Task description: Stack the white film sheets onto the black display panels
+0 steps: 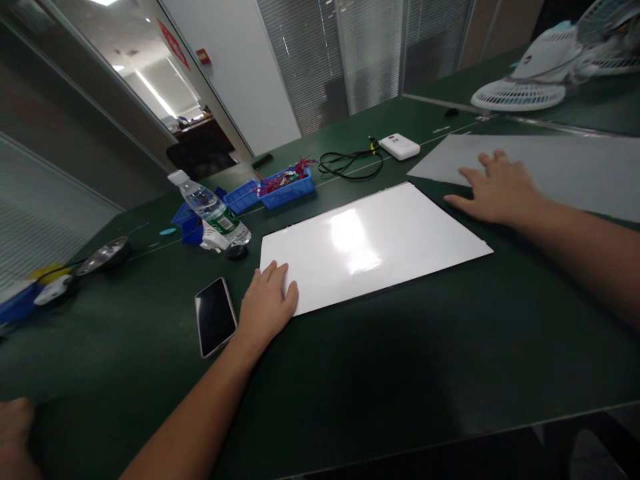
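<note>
A glossy white board (373, 243) with dark edges lies flat on the green table (380, 373). My left hand (267, 303) rests on its near left corner, fingers laid over the surface and thumb at the near edge. To the right, my right hand (500, 187) has its fingers spread over a pale grey sheet (575, 170), thumb pointing toward the board; I cannot tell how firmly it touches. Neither hand grips anything. Beside my left wrist is a smartphone (216, 317) with a dark screen.
Behind the board are a water bottle (213, 210), a blue tray (289, 190) of red wires, a black cable (350, 165) and a white power bank (400, 146). A white fan (520, 93) stands far right. Another person's hand (15, 427) shows at the left edge.
</note>
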`<action>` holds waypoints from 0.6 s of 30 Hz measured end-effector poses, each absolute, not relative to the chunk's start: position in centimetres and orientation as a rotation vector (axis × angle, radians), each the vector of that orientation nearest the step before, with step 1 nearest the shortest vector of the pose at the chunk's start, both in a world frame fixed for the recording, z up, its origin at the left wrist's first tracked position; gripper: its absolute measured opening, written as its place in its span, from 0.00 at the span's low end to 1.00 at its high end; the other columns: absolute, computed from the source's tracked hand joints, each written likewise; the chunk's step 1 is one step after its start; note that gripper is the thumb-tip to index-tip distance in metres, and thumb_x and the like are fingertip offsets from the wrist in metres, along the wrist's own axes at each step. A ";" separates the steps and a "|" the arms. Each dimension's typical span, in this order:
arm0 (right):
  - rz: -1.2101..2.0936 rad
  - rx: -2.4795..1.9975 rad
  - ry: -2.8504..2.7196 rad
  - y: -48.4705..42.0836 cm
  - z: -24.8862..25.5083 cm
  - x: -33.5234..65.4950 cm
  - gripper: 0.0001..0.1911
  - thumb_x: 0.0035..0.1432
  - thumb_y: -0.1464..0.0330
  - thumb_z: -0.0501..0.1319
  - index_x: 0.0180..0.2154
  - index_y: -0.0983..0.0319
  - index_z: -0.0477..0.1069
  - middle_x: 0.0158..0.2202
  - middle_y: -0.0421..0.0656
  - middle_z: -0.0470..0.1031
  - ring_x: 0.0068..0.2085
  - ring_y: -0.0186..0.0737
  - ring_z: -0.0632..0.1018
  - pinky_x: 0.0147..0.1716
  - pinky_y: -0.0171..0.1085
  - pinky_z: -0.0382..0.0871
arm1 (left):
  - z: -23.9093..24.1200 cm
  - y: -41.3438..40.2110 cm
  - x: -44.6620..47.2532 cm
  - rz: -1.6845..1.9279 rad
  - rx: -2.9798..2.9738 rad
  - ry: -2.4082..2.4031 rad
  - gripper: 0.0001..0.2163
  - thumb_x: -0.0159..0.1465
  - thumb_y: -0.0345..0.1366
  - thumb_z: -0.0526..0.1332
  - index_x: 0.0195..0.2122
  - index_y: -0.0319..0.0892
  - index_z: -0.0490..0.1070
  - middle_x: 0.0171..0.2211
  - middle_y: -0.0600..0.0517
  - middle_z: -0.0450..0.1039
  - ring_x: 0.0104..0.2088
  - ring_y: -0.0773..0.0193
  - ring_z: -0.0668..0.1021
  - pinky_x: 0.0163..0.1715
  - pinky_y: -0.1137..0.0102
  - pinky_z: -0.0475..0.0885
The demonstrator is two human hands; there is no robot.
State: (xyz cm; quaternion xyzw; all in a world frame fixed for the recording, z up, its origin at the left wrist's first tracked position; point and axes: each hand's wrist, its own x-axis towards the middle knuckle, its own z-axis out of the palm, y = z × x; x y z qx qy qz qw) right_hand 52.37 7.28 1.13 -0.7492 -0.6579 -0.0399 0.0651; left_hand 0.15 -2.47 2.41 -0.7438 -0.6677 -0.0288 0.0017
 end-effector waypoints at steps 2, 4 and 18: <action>-0.128 -2.361 -1.864 7.7 0.9 54.6 0.53 0.73 0.37 0.46 0.79 0.72 0.55 0.81 0.70 0.41 0.80 0.73 0.42 0.72 0.69 0.39 | 2.6 -2.5 0.3 -0.068 -2.330 -2.113 0.29 0.77 0.47 0.53 0.75 0.39 0.67 0.78 0.39 0.61 0.77 0.33 0.63 0.74 0.42 0.64; -0.043 -2.461 -1.749 7.9 0.6 55.9 0.54 0.72 0.35 0.43 0.78 0.71 0.57 0.79 0.71 0.47 0.79 0.74 0.48 0.70 0.70 0.45 | 2.6 -2.6 0.4 -0.049 -2.327 -2.126 0.30 0.77 0.47 0.52 0.75 0.39 0.66 0.78 0.40 0.60 0.77 0.32 0.62 0.74 0.41 0.64; 0.014 -2.538 -1.818 6.6 2.8 52.8 0.38 0.78 0.48 0.48 0.67 0.71 0.74 0.64 0.73 0.73 0.60 0.74 0.76 0.51 0.61 0.69 | 2.7 -2.6 0.6 -0.085 -2.327 -2.112 0.29 0.76 0.46 0.52 0.74 0.37 0.67 0.77 0.38 0.61 0.76 0.33 0.64 0.74 0.42 0.64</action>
